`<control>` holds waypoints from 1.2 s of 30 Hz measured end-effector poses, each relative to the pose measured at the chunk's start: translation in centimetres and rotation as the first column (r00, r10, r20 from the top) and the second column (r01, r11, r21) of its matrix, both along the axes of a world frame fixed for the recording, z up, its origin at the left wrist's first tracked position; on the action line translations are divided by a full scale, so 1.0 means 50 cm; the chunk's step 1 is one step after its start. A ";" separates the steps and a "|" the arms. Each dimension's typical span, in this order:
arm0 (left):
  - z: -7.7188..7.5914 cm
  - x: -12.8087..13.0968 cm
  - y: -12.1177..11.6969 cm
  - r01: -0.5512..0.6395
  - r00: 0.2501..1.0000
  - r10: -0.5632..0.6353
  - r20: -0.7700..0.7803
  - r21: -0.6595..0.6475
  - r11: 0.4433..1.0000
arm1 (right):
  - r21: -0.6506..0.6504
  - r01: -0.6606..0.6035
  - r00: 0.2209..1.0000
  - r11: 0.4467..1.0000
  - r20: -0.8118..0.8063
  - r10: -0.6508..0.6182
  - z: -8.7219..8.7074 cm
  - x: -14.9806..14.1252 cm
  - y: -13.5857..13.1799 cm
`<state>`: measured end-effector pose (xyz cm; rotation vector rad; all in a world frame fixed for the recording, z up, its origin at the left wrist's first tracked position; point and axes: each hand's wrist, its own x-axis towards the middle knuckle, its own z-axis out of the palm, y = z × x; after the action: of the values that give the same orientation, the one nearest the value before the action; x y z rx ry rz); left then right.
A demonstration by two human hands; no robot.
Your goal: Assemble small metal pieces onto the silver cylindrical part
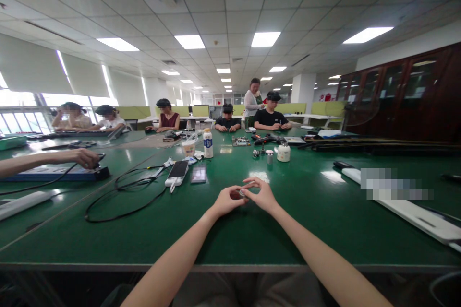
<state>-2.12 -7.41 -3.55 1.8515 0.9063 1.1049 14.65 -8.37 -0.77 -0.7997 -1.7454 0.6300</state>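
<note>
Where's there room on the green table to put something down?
On the green table, there are bare patches between the right hand and the long white bar, and between the left hand and the black cable. It's crowded farther up, around the phone, bottle and round jar.

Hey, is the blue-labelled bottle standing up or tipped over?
Upright: the bottle stands on the green table, its cap at the top.

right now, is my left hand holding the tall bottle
No, the left hand is at a small pale piece; the tall bottle stands farther off.
</note>
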 end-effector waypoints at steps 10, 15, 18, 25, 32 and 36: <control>0.008 -0.003 -0.006 -0.020 0.999 0.020 -0.027 -0.007 1.000 | -0.007 0.190 0.980 0.982 -0.052 -0.190 -0.025 0.040 0.063; 0.009 -0.001 -0.004 -0.011 1.000 0.010 -0.027 -0.024 1.000 | -0.079 0.168 0.964 0.983 0.220 -0.147 -0.059 0.074 0.089; 0.013 0.001 -0.005 0.014 1.000 -0.015 -0.011 -0.042 0.999 | -0.090 0.128 0.968 0.988 0.228 -0.105 -0.067 0.077 0.093; 0.018 0.000 -0.007 0.025 1.000 -0.025 0.007 -0.085 0.996 | -0.055 0.138 0.983 0.989 0.129 -0.130 -0.046 0.061 0.081; 0.007 -0.002 0.001 0.069 0.997 -0.067 0.037 -0.057 0.996 | 0.118 0.021 1.000 0.993 -0.012 -0.019 -0.005 0.013 0.023; 0.007 -0.003 -0.001 0.090 0.995 -0.088 0.039 -0.057 0.994 | 0.121 0.000 1.000 0.993 0.030 -0.004 -0.005 0.003 0.011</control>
<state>-2.28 -7.48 -3.21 1.8002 0.8191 1.0435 14.79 -7.83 -1.02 -0.7304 -1.7919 0.5080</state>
